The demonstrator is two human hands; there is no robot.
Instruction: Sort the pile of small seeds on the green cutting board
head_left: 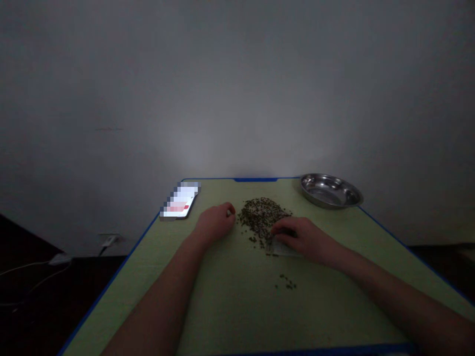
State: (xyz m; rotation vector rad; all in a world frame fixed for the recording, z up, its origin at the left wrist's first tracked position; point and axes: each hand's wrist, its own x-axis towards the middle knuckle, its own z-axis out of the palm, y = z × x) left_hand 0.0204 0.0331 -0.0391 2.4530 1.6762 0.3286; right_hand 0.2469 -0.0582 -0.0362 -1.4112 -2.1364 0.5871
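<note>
A loose pile of small dark grains [260, 213], perhaps seeds or dried beans, lies spread on the green tabletop. Left of it, my left hand [215, 221] rests on the table with its fingers curled in, and nothing shows in them. At the pile's right edge, my right hand [304, 238] has thumb and fingers brought together in a pinch among the grains. Whatever is between those fingertips is too small to make out. Partly under this hand lies a flat pale piece [285, 248], like paper or thin plastic.
A shallow steel bowl [328, 193] stands at the table's back right corner. A phone [180, 200] with a lit screen lies at the back left. A few stray grains [287, 284] are nearer the front. Behind the table is a wall [237, 99], with a cable plug [109, 241] low at left.
</note>
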